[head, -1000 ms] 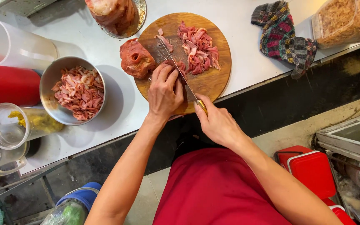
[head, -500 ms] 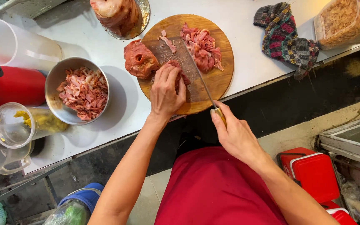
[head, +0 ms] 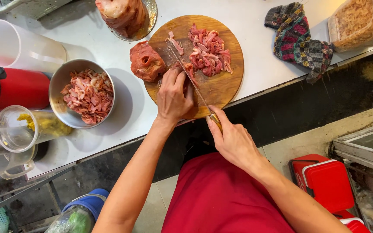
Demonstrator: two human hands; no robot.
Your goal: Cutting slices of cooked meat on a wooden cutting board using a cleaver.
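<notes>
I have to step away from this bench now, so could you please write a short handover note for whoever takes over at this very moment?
Left hand: pressed flat on a piece of raw meat on the round wooden cutting board, beside the blade.
Right hand: closed around the handle of the knife, blade angled across the board.
Done: a pile of sliced meat lies on the board; the metal bowl to the left holds more slices.
Left: the meat under the left hand, a large uncut chunk at the board's left edge, and another big piece on the metal plate behind.
</notes>
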